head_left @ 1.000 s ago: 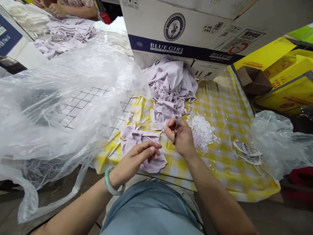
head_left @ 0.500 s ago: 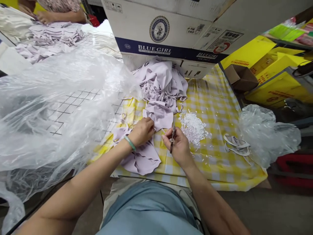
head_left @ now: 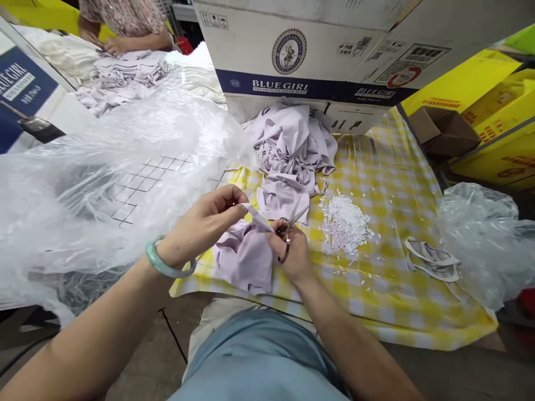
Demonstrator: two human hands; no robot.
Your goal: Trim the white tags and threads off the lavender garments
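- Landmark taken: scrap pile (head_left: 345, 223), small white bits, heaped on the table (head_left: 397, 312); table was covered in yellow-and-white checked cloth.
- Left hand (head_left: 213, 214): seen left of the scrap pile, raised; a green bracelet (head_left: 161, 262) was worn at its wrist.
- Left grip: narrow; the end of a pale strip (head_left: 257, 217) was pinched between thumb and fingers.
- Right hand (head_left: 295, 253): seen just left of the scrap pile; scissors (head_left: 287, 242) were held in its grip, and the strip's other end was met at the thumb. Whether the blades were parted could not be told.
- Lilac garment (head_left: 246, 259): placed left of the scrap pile, below the strip, bunched near the table edge.
- Lilac heap (head_left: 292, 133): piled beyond and left of the scrap pile, up against a large box (head_left: 288, 50) printed BLUE GIRL.
- Looped pale pieces (head_left: 432, 262): laid right of the scrap pile, just beside a clear plastic bag (head_left: 480, 239).
- Clear plastic sheeting (head_left: 167, 122): spread well left of the scrap pile, partly over a wire grid (head_left: 146, 178).
- Brown box (head_left: 443, 131): seen beyond and right of the scrap pile, beside yellow boxes (head_left: 501, 100).
- Co-worker's hand (head_left: 116, 45): seen far beyond and left of the scrap pile, near stacked lilac cloth (head_left: 129, 67).
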